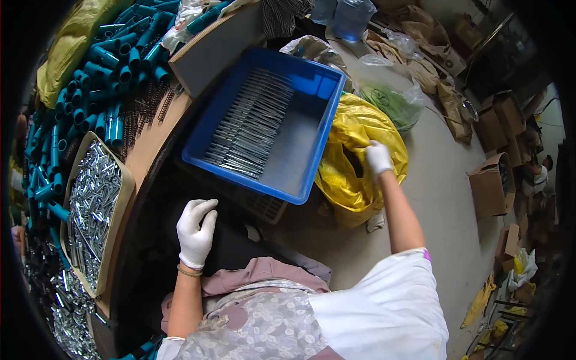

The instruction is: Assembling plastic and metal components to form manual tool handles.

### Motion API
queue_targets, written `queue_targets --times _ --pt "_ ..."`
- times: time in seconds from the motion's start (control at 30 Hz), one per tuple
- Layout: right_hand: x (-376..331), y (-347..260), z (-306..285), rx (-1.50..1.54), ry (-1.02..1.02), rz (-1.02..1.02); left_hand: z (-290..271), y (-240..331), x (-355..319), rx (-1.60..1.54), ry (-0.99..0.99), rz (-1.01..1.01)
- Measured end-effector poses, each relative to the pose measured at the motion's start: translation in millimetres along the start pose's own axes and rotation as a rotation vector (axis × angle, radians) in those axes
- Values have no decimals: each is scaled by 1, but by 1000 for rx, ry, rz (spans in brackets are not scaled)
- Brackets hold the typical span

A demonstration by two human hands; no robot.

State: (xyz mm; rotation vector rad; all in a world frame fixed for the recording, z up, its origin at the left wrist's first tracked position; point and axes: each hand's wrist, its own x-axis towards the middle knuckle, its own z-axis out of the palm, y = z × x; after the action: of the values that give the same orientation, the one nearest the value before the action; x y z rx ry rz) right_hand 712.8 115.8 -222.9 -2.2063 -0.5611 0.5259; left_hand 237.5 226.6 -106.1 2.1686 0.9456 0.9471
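Both my hands wear white gloves. My left hand (197,233) hovers over the dark space in front of the blue crate, its fingers loosely bent, the thumb apart and nothing visible between them. On the right, my right hand (378,158) is closed at the rim of a yellow woven sack (345,201), beside its dark opening; the fingertips are partly hidden. The blue plastic crate (294,195) stands tilted in view between table and sack. Inside it, thin metal rods (252,123) lie side by side in stacked rows along the left part.
At left, the curved table (157,141) bears teal plastic tubes (114,57), springs (157,99) and a beige tray (125,192) of small metal parts. Behind the sack sits a clear bag with green contents (390,102). Cardboard boxes (491,186) and another person (536,177) are far right.
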Motion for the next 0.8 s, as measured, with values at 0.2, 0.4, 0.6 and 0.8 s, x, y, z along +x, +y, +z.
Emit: queue_targets --times 0.2,0.4,0.6,0.8 --pt "49 65 -164 -40 299 188 5 -3 1 -92 6 6" --pt "-10 -49 -63 -973 616 -624 -3 -1 -2 -45 19 -2" --pt "-23 -60 31 -883 -308 -473 1 2 2 -31 -2 11" --pt "65 -22 47 -975 -227 -66 -6 -2 -2 34 -3 -31"
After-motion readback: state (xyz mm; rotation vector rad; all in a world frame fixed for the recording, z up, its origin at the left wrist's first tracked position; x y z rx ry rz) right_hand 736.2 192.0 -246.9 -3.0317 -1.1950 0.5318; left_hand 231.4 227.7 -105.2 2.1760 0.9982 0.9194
